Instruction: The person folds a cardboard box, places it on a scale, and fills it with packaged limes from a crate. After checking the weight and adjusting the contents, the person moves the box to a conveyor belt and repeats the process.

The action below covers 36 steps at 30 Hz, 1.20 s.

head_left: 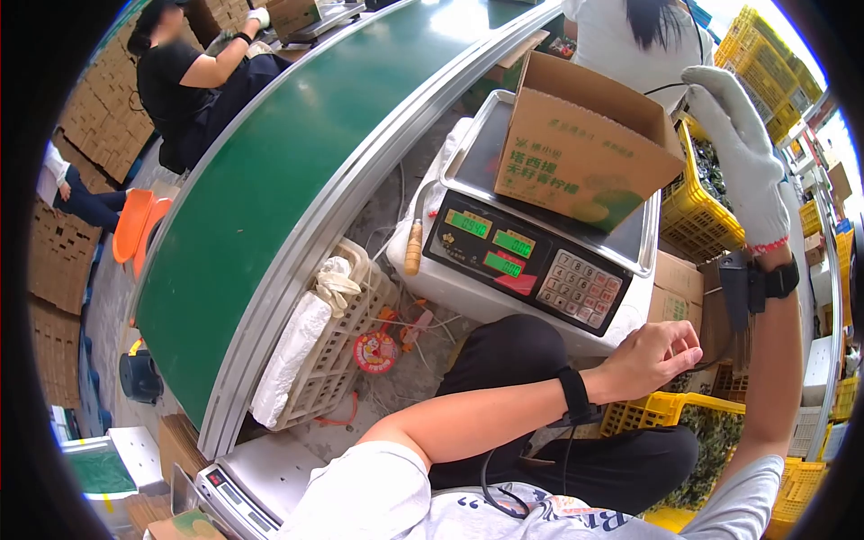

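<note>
While the gloved right hand (740, 157) stands raised with its fingers stretched out, it holds nothing that shows; it is beside the far right corner of the cardboard box (576, 148), apart from the cardboard. The bare left hand (650, 360) hangs nearer, by the near right corner of the scale (531, 261), its fingers loosely curled; whether anything lies within them I cannot tell.

The box sits upright on the scale's metal tray (468, 166), its walls hiding much of the tray's middle. Under the scale is a white bench (468, 301), with a wooden-handled tool (413, 247) at its left edge. To the left runs a smooth green conveyor belt (270, 162) with a ribbed metal rail, and a person in black (184, 76) sits beyond it. Between belt and scale stands a white lattice basket (337, 360), a knotted bag on top.

On the right, a yellow plastic crate (697, 220) of dark green contents is partly covered by the right hand and forearm. The box is plain brown, printed in green; the glove is knitted white, red at the cuff.
</note>
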Motion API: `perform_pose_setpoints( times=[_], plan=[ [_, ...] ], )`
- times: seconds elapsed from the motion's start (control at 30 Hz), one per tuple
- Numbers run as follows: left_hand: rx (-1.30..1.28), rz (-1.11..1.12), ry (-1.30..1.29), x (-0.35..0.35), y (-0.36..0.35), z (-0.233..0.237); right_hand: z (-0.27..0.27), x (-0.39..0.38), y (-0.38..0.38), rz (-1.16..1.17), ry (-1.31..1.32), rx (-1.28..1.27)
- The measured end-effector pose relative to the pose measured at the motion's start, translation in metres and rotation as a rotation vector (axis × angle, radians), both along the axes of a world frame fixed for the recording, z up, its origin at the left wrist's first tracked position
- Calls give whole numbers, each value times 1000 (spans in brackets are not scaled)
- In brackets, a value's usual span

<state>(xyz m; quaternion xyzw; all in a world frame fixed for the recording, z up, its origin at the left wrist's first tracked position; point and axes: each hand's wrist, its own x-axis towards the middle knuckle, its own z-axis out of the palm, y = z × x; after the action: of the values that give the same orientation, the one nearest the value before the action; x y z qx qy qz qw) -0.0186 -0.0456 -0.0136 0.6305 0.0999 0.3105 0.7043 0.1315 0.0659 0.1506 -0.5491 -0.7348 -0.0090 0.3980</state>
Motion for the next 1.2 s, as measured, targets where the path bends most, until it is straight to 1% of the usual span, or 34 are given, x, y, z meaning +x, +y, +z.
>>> perform_pose_setpoints(
  times=[0.17, 0.23, 0.37, 0.43, 0.47, 0.57, 0.67, 0.77, 0.87, 0.93, 0.97, 1.0, 1.03, 1.07, 1.1, 1.13, 1.2],
  plan=[
    [1, 2, -22, 3, -4, -1, -3, 12, -8, 13, 41, 5],
    [7, 11, -26, 3, -4, -1, -5, 16, -9, -66, 2, -47],
    [3, 6, -27, 2, -4, 0, -7, 13, -9, -63, 11, -31],
    [-6, 5, -30, 1, -4, 1, -4, 10, -7, 38, 52, -6],
    [-11, 3, -30, 1, -4, 1, -3, 6, -7, 38, 52, -7],
    [-24, -3, -30, -2, -4, 5, 1, -5, -6, 32, -16, -16],
    [-40, -15, -38, -4, -4, 7, 3, -12, -1, 76, -85, -13],
    [-55, -15, -59, -3, -5, 7, 4, -24, 5, 48, -123, -82],
    [-52, 10, -70, -6, -3, 10, -1, -31, 16, 112, -118, -35],
    [-35, 22, -71, -12, 2, 16, -6, -36, 14, 195, -262, -25],
    [4, 19, -90, -25, 9, 28, -17, -15, 18, 292, -789, 257],
    [46, 14, -110, -39, 19, 41, -28, -24, 10, 253, -703, 173],
    [245, 147, -111, -57, 33, 56, -30, -45, -2, 111, -395, -20],
    [447, 278, -119, -77, 51, 71, -32, -47, -4, 157, -427, 47],
    [680, 478, -63, -95, 70, 84, -31, -42, -6, 265, -586, 166],
    [909, 687, -11, -111, 89, 95, -26, -50, -11, 228, -427, -30],
    [1283, 916, 234, -133, 124, 109, -9, -61, -20, 194, -523, -186]
  ],
)
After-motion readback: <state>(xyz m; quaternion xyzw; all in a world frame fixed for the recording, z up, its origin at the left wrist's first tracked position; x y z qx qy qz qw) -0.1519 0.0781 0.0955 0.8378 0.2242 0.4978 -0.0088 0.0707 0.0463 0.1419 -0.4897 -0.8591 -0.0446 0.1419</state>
